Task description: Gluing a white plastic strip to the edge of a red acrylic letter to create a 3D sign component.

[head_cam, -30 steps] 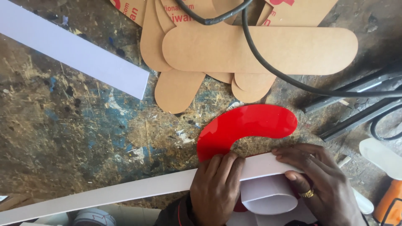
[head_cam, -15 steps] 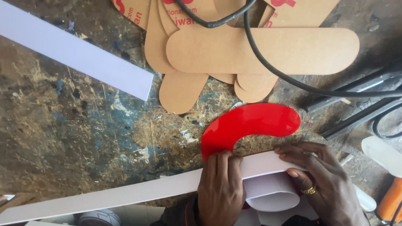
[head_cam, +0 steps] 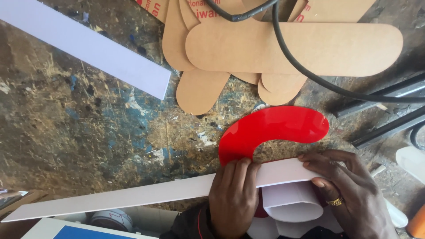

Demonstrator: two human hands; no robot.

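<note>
A long white strip (head_cam: 146, 194) lies across the near edge of a worn, paint-stained workbench (head_cam: 88, 128). My left hand (head_cam: 232, 199) presses flat on the strip where it meets the lower end of a glossy red curved piece (head_cam: 270, 130). My right hand (head_cam: 345, 194), with a ring on one finger, grips the strip's right end, which is bent round into a loop (head_cam: 292, 206) below the red piece. The lower part of the red piece is hidden behind the strip and my hands.
Several tan rounded cardboard shapes (head_cam: 292, 44) lie stacked at the top, with a black cable (head_cam: 310, 75) running over them. A second white strip (head_cam: 88, 48) lies at the upper left. Dark metal bars (head_cam: 385, 110) sit at the right. An orange object (head_cam: 416, 223) is at the bottom right corner.
Both hands stay on the white strip against the red piece; my right hand's fingers have shifted slightly along the strip's bent end. The view has drifted a little.
</note>
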